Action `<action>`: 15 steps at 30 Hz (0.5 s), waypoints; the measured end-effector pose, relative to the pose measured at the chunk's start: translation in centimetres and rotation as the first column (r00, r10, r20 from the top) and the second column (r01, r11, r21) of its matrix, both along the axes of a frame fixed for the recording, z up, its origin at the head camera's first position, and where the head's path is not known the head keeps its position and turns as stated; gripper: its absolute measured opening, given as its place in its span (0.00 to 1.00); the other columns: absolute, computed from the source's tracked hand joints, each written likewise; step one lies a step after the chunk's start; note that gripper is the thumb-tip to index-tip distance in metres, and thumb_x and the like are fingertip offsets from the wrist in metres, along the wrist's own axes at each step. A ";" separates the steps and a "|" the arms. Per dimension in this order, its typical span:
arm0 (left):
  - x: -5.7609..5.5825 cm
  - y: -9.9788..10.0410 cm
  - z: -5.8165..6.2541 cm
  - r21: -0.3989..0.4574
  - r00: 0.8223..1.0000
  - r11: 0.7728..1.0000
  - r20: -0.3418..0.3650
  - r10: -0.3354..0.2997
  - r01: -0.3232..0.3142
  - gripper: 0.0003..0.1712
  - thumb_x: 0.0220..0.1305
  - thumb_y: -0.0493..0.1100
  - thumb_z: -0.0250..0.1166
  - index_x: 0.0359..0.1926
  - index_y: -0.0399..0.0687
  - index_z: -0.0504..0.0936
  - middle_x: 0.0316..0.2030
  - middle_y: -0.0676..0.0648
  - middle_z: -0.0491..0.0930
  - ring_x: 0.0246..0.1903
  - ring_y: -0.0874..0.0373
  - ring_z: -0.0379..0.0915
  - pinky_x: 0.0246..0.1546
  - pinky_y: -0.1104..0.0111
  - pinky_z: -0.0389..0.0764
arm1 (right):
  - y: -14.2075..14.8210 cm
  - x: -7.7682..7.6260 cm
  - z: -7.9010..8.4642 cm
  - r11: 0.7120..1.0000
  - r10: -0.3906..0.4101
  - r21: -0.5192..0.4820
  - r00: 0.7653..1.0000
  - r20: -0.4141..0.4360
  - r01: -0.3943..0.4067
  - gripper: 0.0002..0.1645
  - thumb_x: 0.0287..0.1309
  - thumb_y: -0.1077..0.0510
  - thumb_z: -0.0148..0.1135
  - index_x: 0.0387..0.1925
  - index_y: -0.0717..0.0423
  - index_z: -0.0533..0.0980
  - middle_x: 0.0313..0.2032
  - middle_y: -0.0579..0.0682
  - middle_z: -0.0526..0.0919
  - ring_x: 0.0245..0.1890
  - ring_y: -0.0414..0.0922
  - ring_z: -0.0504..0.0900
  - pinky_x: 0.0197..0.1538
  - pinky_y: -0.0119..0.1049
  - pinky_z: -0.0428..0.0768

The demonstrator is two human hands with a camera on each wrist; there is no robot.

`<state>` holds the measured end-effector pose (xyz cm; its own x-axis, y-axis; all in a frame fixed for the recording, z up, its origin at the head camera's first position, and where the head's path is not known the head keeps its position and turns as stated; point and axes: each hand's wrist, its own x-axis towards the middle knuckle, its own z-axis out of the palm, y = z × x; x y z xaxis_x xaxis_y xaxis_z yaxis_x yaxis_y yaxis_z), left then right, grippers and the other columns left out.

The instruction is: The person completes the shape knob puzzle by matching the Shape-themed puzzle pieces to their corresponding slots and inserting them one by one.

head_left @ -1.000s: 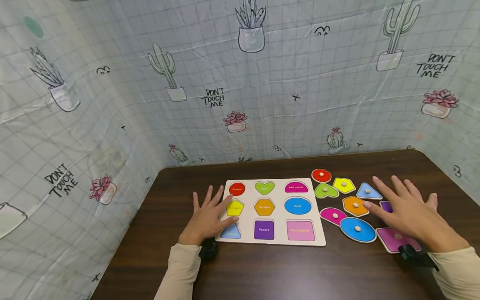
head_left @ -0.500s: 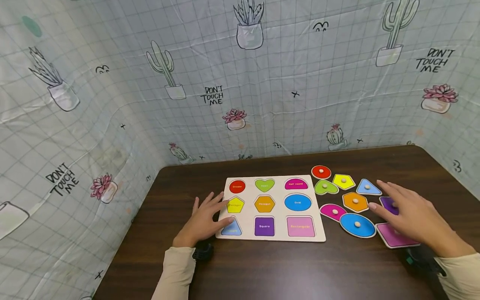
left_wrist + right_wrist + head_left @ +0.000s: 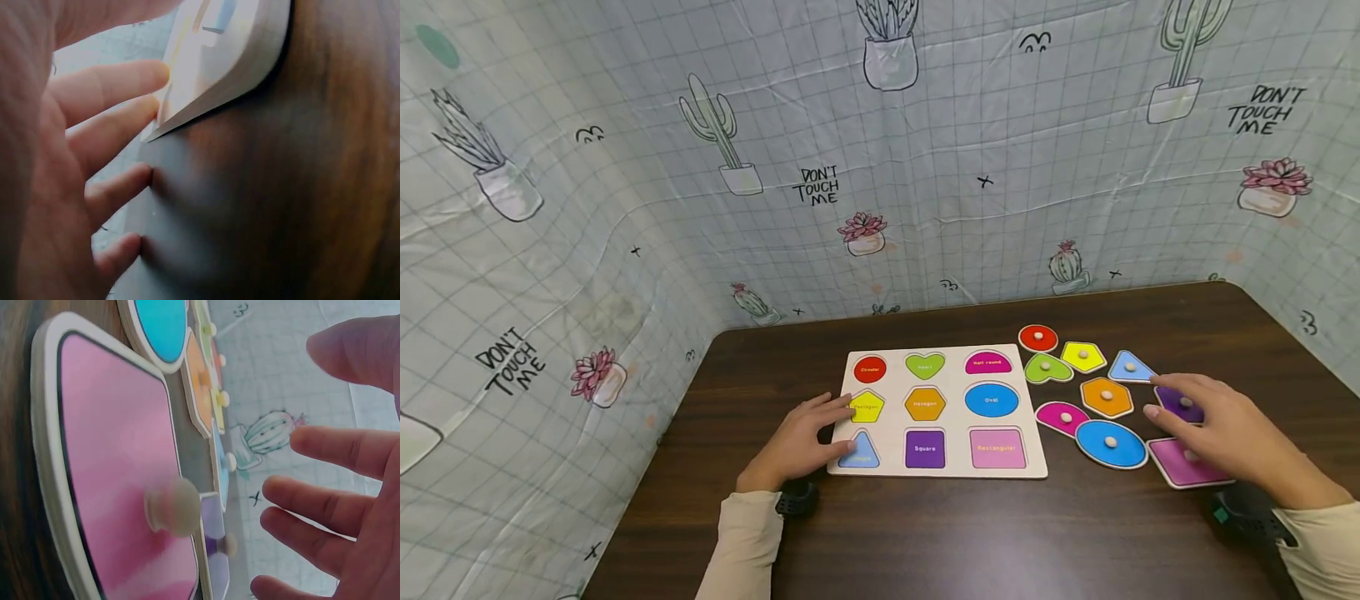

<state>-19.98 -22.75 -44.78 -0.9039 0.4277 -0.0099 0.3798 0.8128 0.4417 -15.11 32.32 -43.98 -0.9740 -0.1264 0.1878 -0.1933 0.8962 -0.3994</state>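
A white shape puzzle board [image 3: 886, 454] lies flat on the table, with coloured recesses labelled by shape. My left hand [image 3: 801, 442] rests at its left edge, thumb by the blue triangle recess and index finger by the yellow pentagon one. In the left wrist view two fingertips meet the board while the other fingers [image 3: 122, 190] reach down to the table. My right hand [image 3: 1236, 433] hovers with relaxed, spread fingers over a purple square piece [image 3: 1172, 402] and a pink rectangle piece [image 3: 1180, 467]. Nothing is between its fingers; the right wrist view shows a gap above the rectangle's knob [image 3: 178, 506].
Right of the board lie more knobbed pieces: red circle [image 3: 1037, 338], green heart [image 3: 1051, 372], yellow pentagon [image 3: 1078, 362], blue triangle [image 3: 1129, 375], orange hexagon [image 3: 1105, 404], magenta half round [image 3: 1056, 421] and blue oval [image 3: 1097, 454]. A cactus-print curtain [image 3: 925, 250] stands behind the dark table [image 3: 970, 542].
My right hand has lowered over the pieces, its fingers drawing closer together. My left fingers have drawn in at the board's left edge. The pieces lie as before; the head view has shifted slightly.
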 end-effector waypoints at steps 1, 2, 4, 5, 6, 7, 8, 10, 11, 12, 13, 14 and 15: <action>0.0 -0.1 0.0 -0.004 1.000 1.000 0.018 -0.011 0.011 0.36 0.59 0.59 0.68 0.67 0.54 0.77 0.72 0.53 0.66 0.74 0.45 0.51 0.70 0.38 0.49 | -0.1 0.0 0.0 1.000 0.014 -0.008 1.000 -0.013 -0.014 0.36 0.60 0.43 0.67 0.59 0.65 0.74 0.55 0.73 0.75 0.54 0.72 0.70 0.50 0.75 0.69; -0.1 -0.2 0.1 -0.005 0.999 1.000 0.036 -0.024 0.024 0.37 0.59 0.59 0.68 0.68 0.53 0.76 0.72 0.52 0.65 0.75 0.45 0.49 0.70 0.38 0.46 | -0.1 0.0 -0.1 0.999 0.028 -0.019 0.999 -0.029 -0.029 0.35 0.60 0.44 0.68 0.59 0.64 0.75 0.55 0.72 0.75 0.53 0.71 0.71 0.49 0.74 0.70; -0.1 -0.3 0.2 -0.004 0.996 0.999 0.071 -0.051 0.051 0.40 0.57 0.60 0.69 0.69 0.52 0.74 0.74 0.51 0.62 0.75 0.44 0.46 0.71 0.39 0.42 | -0.4 0.1 -0.1 0.998 0.053 -0.032 0.997 -0.063 -0.055 0.32 0.58 0.46 0.70 0.57 0.63 0.76 0.54 0.70 0.77 0.53 0.69 0.72 0.49 0.72 0.71; -0.2 -0.4 0.2 -0.005 0.994 0.998 0.087 -0.061 0.062 0.42 0.56 0.61 0.69 0.70 0.52 0.73 0.75 0.51 0.61 0.76 0.44 0.45 0.72 0.40 0.41 | -0.6 0.1 -0.2 0.997 0.064 -0.035 0.995 -0.078 -0.067 0.31 0.58 0.46 0.70 0.57 0.62 0.77 0.53 0.69 0.77 0.53 0.69 0.73 0.49 0.72 0.71; -0.1 -0.5 0.2 -0.006 0.992 0.998 0.101 -0.069 0.070 0.44 0.56 0.62 0.69 0.71 0.52 0.72 0.75 0.50 0.60 0.76 0.43 0.44 0.72 0.40 0.39 | -0.8 0.1 -0.2 0.996 0.075 -0.040 0.993 -0.090 -0.079 0.30 0.57 0.47 0.71 0.56 0.61 0.78 0.53 0.68 0.78 0.53 0.68 0.73 0.49 0.71 0.71; -0.2 -0.5 0.2 -0.010 0.991 0.997 0.111 -0.077 0.079 0.45 0.55 0.63 0.69 0.72 0.52 0.71 0.76 0.50 0.58 0.76 0.43 0.43 0.72 0.40 0.39 | -1.1 0.2 -0.2 0.995 0.085 -0.043 0.992 -0.094 -0.089 0.30 0.57 0.47 0.71 0.56 0.60 0.78 0.53 0.68 0.78 0.53 0.67 0.73 0.49 0.71 0.71; -0.2 -0.6 0.2 -0.012 0.989 0.996 0.119 -0.085 0.087 0.47 0.54 0.64 0.69 0.73 0.51 0.70 0.76 0.50 0.57 0.76 0.43 0.42 0.72 0.40 0.38 | -1.3 0.2 -0.3 0.994 0.094 -0.044 0.991 -0.093 -0.099 0.30 0.57 0.47 0.71 0.56 0.59 0.78 0.53 0.68 0.78 0.53 0.68 0.73 0.48 0.71 0.71; -0.2 -0.7 0.2 -0.018 0.987 0.995 0.130 -0.097 0.100 0.50 0.53 0.65 0.69 0.74 0.51 0.68 0.77 0.49 0.56 0.76 0.43 0.41 0.72 0.40 0.37 | -1.6 0.3 -0.3 0.992 0.112 -0.042 0.990 -0.089 -0.116 0.29 0.57 0.47 0.71 0.56 0.58 0.78 0.54 0.68 0.78 0.53 0.68 0.73 0.48 0.72 0.70; -0.3 -0.7 0.2 -0.022 0.986 0.994 0.134 -0.100 0.104 0.51 0.53 0.66 0.69 0.74 0.51 0.68 0.77 0.49 0.55 0.77 0.43 0.40 0.72 0.40 0.37 | -1.8 0.3 -0.4 0.991 0.122 -0.046 0.989 -0.087 -0.126 0.29 0.58 0.47 0.71 0.56 0.59 0.78 0.54 0.68 0.79 0.54 0.68 0.73 0.49 0.72 0.70; -0.3 -0.6 0.3 -0.026 0.985 0.994 0.138 -0.103 0.107 0.51 0.52 0.66 0.69 0.74 0.51 0.67 0.77 0.49 0.54 0.77 0.43 0.39 0.72 0.40 0.37 | -1.9 0.3 -0.4 0.990 0.131 -0.049 0.988 -0.087 -0.136 0.29 0.58 0.48 0.71 0.56 0.59 0.79 0.54 0.67 0.79 0.54 0.68 0.73 0.49 0.72 0.70; -0.3 -0.6 0.3 -0.030 0.985 0.994 0.139 -0.104 0.109 0.52 0.52 0.66 0.69 0.74 0.51 0.67 0.77 0.49 0.54 0.77 0.43 0.39 0.72 0.40 0.36 | -2.0 0.2 -0.5 0.988 0.139 -0.051 0.987 -0.085 -0.144 0.28 0.58 0.48 0.71 0.56 0.59 0.79 0.54 0.67 0.79 0.55 0.68 0.73 0.50 0.72 0.70; -0.3 -0.6 0.3 -0.035 0.985 0.993 0.140 -0.104 0.110 0.52 0.52 0.67 0.69 0.75 0.52 0.66 0.77 0.50 0.53 0.77 0.43 0.39 0.72 0.40 0.36 | -2.1 0.2 -0.5 0.987 0.146 -0.053 0.985 -0.087 -0.151 0.28 0.58 0.49 0.71 0.56 0.60 0.79 0.54 0.67 0.79 0.56 0.68 0.73 0.50 0.72 0.70; -0.3 -0.6 0.4 -0.039 0.985 0.993 0.141 -0.102 0.108 0.53 0.51 0.67 0.69 0.75 0.52 0.66 0.77 0.50 0.53 0.77 0.44 0.38 0.72 0.41 0.36 | -2.1 0.2 -0.6 0.986 0.152 -0.054 0.984 -0.089 -0.157 0.28 0.58 0.49 0.71 0.55 0.60 0.79 0.54 0.67 0.80 0.56 0.67 0.73 0.51 0.71 0.70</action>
